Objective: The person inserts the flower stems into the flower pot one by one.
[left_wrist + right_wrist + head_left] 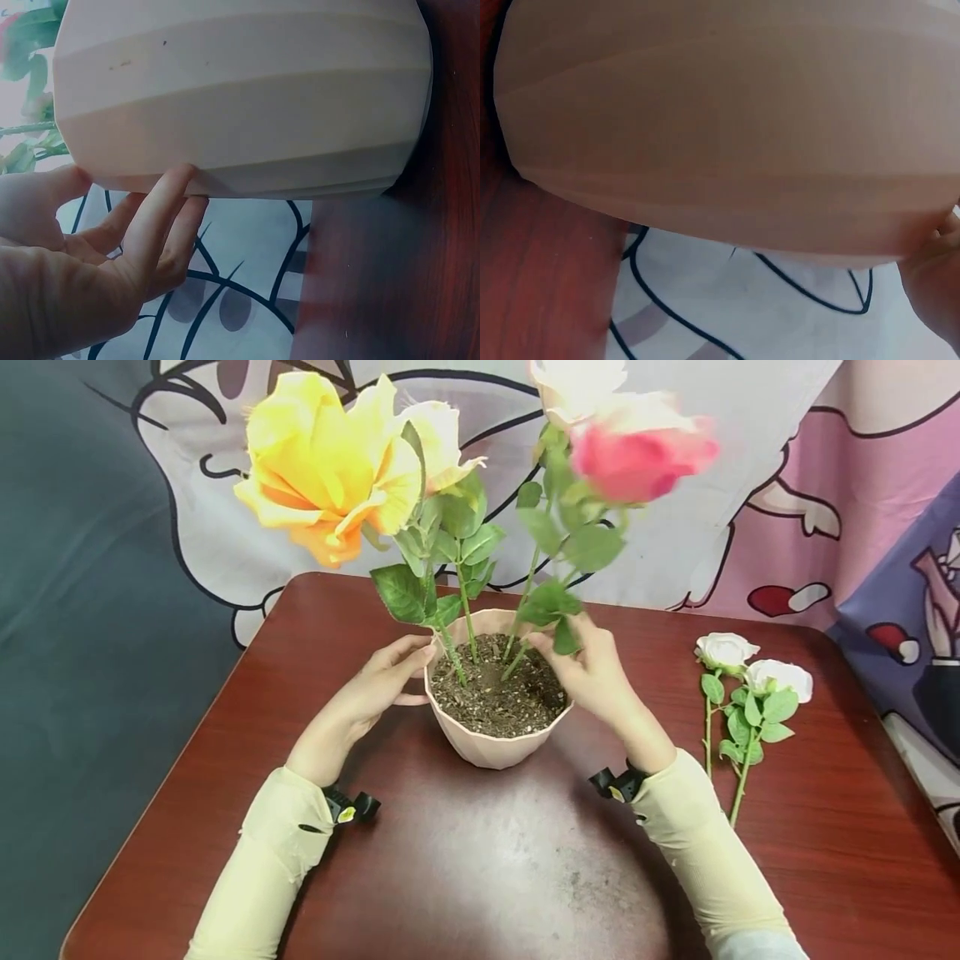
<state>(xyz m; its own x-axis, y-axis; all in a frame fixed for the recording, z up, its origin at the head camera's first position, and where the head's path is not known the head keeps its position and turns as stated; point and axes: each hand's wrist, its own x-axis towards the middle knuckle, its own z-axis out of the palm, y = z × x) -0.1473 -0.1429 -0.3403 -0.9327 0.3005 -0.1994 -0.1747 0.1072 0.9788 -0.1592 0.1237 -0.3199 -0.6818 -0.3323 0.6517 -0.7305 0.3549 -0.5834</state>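
Note:
A pale pink faceted flowerpot [495, 752] filled with dark soil [487, 710] stands mid-table, with several roses upright in it. My left hand [375, 681] holds the pot's left side, thumb at the rim and fingers against the outer wall, as the left wrist view shows. Over the right rim, my right hand [596, 672] grips the low stem of a pink rose [637, 456], whose leaves partly hide the fingers. That bloom is blurred. A yellow rose [322, 468] and a pale peach rose [438, 443] lean left; a whitish rose [573, 385] rises behind the pink one.
Two white roses, one farther left [726, 650] and one nearer [780, 679], lie on the brown table [465, 877], right of my right forearm. A cartoon-printed cloth [780, 510] hangs behind the table. Each wrist bears a small black camera.

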